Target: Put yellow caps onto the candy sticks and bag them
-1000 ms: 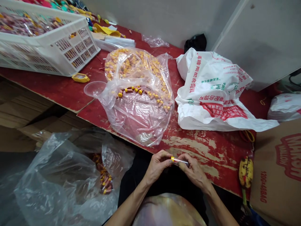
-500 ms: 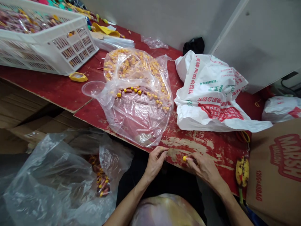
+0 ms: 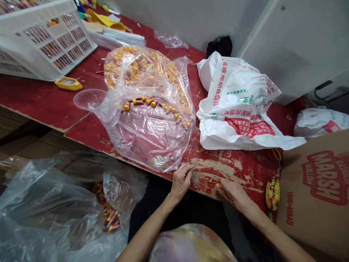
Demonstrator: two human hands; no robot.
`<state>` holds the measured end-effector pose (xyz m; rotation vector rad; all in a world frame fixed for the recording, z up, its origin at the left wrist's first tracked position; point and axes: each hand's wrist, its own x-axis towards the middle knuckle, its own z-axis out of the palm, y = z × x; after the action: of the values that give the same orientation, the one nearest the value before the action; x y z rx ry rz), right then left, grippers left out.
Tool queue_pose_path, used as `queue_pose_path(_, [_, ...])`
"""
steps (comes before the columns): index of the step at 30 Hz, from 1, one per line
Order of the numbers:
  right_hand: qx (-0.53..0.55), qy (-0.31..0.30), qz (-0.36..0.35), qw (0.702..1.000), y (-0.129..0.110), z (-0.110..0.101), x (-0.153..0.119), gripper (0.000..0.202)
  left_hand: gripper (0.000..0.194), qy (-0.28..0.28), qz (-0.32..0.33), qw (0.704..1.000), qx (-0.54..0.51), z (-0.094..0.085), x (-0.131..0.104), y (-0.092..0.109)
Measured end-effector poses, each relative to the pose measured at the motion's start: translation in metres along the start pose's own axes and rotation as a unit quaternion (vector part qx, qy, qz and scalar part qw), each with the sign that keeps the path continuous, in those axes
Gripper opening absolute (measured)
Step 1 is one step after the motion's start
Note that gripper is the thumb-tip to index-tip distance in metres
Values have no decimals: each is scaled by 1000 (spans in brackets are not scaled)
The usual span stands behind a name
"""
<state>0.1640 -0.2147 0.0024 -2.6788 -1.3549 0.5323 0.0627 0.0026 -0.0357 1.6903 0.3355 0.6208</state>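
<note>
My right hand (image 3: 233, 193) is closed round a small yellow-capped piece (image 3: 217, 185) at the table's front edge; only the yellow end shows. To its left, my left hand (image 3: 181, 182) is pinched closed at the same edge, just below the clear plastic bag (image 3: 147, 145). Whether anything is between its fingertips I cannot make out. Inside the clear bag lie many small pink pieces with yellow caps (image 3: 152, 103). More yellow-capped pieces (image 3: 111, 218) sit in a big clear plastic bag (image 3: 49, 207) low on the left.
A white basket (image 3: 51, 43) stands on the red table (image 3: 81, 134) at the far left. A round clear plastic lid (image 3: 84, 99) lies beside the bag. At right are a white printed sack (image 3: 237, 105), a banana (image 3: 273, 193) and a cardboard box (image 3: 316, 178).
My right hand has turned and its fingers hide more of the yellow-capped piece. My left fingers have closed more tightly. The view has shifted, so the table's contents sit further left.
</note>
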Motion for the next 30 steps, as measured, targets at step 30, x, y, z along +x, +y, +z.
queue_pose_path(30, [399, 181, -34, 898, -70, 0, -5, 11, 11, -118, -121, 973, -155, -2, -32, 41])
